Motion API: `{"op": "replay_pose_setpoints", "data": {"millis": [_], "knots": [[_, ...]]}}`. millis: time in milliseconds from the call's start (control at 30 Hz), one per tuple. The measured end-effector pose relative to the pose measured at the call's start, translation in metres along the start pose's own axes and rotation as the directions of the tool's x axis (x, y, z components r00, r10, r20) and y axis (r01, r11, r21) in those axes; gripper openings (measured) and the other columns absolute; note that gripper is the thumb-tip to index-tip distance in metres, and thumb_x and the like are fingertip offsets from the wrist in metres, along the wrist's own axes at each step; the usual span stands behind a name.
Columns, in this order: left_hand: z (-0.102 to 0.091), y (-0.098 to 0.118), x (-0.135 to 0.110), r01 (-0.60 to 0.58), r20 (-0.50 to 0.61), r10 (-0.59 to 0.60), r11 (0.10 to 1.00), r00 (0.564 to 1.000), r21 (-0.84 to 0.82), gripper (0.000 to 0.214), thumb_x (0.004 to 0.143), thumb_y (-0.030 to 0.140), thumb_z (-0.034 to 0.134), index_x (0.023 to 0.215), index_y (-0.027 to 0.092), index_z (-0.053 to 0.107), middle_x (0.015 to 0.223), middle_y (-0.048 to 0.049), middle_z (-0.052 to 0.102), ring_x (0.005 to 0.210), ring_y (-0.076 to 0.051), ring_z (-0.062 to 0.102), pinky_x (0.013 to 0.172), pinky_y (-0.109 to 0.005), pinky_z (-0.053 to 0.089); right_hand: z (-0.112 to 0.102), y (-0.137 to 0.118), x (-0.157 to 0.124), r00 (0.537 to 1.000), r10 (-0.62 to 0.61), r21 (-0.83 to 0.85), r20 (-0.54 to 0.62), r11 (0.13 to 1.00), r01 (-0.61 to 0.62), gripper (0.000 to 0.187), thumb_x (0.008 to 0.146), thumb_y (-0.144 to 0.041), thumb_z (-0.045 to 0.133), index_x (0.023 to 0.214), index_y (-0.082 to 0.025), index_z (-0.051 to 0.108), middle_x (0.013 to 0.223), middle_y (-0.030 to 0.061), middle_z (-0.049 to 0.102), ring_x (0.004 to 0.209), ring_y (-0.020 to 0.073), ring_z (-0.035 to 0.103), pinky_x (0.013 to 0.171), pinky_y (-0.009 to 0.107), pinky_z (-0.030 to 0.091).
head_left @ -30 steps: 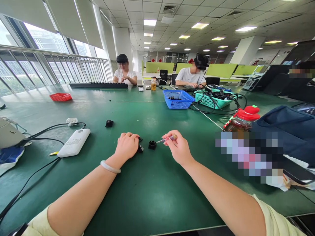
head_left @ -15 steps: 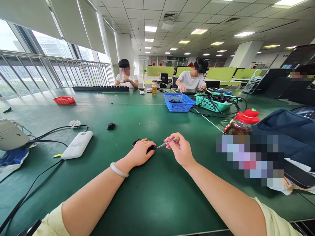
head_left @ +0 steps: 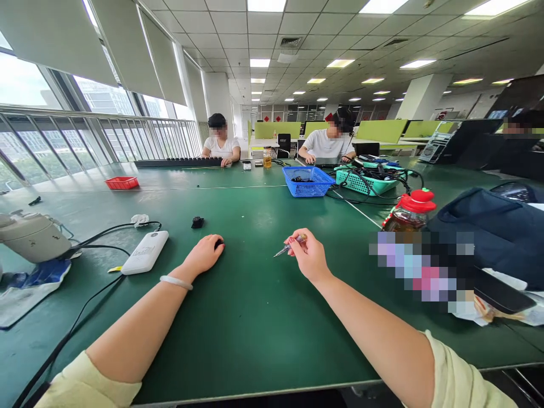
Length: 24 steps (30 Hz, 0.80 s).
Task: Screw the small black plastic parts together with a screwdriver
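My left hand (head_left: 203, 255) is closed with its fingers curled round a small black part (head_left: 219, 243). Only a dark edge of that part shows by the thumb, so its kind is hidden. My right hand (head_left: 312, 255) grips a slim screwdriver (head_left: 292, 245) by its clear handle. The screwdriver's metal tip points down and to the left, with green tabletop around it. Beyond my left hand lies a small black piece (head_left: 197, 222), touched by neither hand.
A white power bank (head_left: 145, 253) with black cables lies at left. A blue basket (head_left: 309, 184), a green basket of cables (head_left: 365, 182) and a red tray (head_left: 122, 183) stand farther back. At right are a red-lidded bottle (head_left: 410, 212) and a dark bag (head_left: 488, 229). Two people sit opposite.
My left hand has moved left with the black part, away from the screwdriver tip. My right hand still holds the screwdriver in nearly the same place. The view has tilted slightly up.
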<state>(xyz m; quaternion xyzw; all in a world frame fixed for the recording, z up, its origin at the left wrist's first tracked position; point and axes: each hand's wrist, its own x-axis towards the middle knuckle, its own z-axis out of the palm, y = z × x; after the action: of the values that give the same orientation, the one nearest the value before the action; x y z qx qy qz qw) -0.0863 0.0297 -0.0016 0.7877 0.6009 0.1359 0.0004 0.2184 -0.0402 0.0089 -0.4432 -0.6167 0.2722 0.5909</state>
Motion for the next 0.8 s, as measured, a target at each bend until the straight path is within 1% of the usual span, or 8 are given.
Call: {"op": "replay_pose_setpoints", "data": {"millis": [133,267,333,433,533,633,800], "knots": [[-0.011,-0.036,0.0,0.108,-0.03,-0.106,0.99,0.994,0.085,0.04,0.091,0.033,0.035,0.115,0.014,0.06,0.12,-0.0153,0.064,0.117,-0.029,0.057,0.103,-0.041,0.042,0.002,-0.004,-0.003,0.999,-0.048,-0.042,0.025,0.998,0.049,0.02,0.088,-0.042,0.053,0.083,-0.023,0.05,0.075,0.0025,0.067,0.056,0.0137,0.059,0.057,0.028,0.051],[-0.016,-0.058,0.003,0.153,-0.053,-0.147,0.979,0.988,0.134,0.044,0.09,0.034,0.036,0.116,0.011,0.061,0.116,-0.0174,0.066,0.116,-0.03,0.058,0.103,-0.041,0.041,0.002,-0.006,-0.004,0.995,-0.093,-0.077,0.033,0.992,0.095,0.021,0.091,-0.041,0.048,0.08,-0.023,0.046,0.066,-0.0009,0.062,0.05,0.0116,0.052,0.05,0.024,0.043],[-0.015,-0.064,0.005,0.157,-0.067,-0.149,0.977,0.987,0.144,0.044,0.089,0.033,0.037,0.117,0.011,0.062,0.117,-0.0171,0.066,0.117,-0.03,0.057,0.106,-0.041,0.038,0.002,-0.006,-0.003,0.994,-0.102,-0.081,0.046,0.991,0.106,0.021,0.091,-0.041,0.047,0.08,-0.023,0.045,0.066,-0.0014,0.061,0.049,0.0111,0.05,0.049,0.024,0.041],[-0.011,-0.07,0.009,0.167,-0.095,-0.153,0.975,0.984,0.15,0.046,0.089,0.03,0.036,0.123,0.011,0.06,0.126,-0.0173,0.063,0.125,-0.03,0.051,0.11,-0.043,0.033,0.001,-0.006,-0.003,0.991,-0.112,-0.095,0.074,0.988,0.119,0.021,0.091,-0.04,0.047,0.081,-0.023,0.044,0.066,-0.0017,0.061,0.048,0.0106,0.048,0.049,0.024,0.04],[-0.01,-0.077,0.01,0.182,-0.118,-0.166,0.972,0.979,0.147,0.047,0.088,0.029,0.038,0.126,0.016,0.061,0.135,-0.0143,0.058,0.13,-0.031,0.045,0.109,-0.045,0.034,0.001,-0.006,-0.003,0.988,-0.12,-0.119,0.093,0.984,0.131,0.02,0.092,-0.04,0.047,0.081,-0.023,0.044,0.066,-0.0018,0.061,0.049,0.0106,0.048,0.05,0.024,0.04],[-0.012,-0.084,0.008,0.197,-0.124,-0.181,0.97,0.976,0.14,0.047,0.085,0.028,0.042,0.127,0.022,0.063,0.135,-0.0105,0.058,0.128,-0.032,0.046,0.107,-0.044,0.036,0.001,-0.008,-0.004,0.987,-0.114,-0.133,0.112,0.983,0.129,0.021,0.092,-0.042,0.047,0.081,-0.023,0.045,0.066,-0.0016,0.061,0.049,0.0108,0.049,0.05,0.024,0.04],[-0.019,-0.09,-0.001,0.24,-0.099,-0.227,0.961,0.969,0.138,0.053,0.083,0.029,0.044,0.133,0.023,0.058,0.14,-0.0091,0.054,0.126,-0.03,0.049,0.107,-0.04,0.036,0.001,-0.006,-0.003,0.992,-0.089,-0.116,0.085,0.988,0.098,0.024,0.091,-0.044,0.049,0.081,-0.023,0.046,0.067,-0.001,0.062,0.05,0.0111,0.05,0.05,0.025,0.042]]}}
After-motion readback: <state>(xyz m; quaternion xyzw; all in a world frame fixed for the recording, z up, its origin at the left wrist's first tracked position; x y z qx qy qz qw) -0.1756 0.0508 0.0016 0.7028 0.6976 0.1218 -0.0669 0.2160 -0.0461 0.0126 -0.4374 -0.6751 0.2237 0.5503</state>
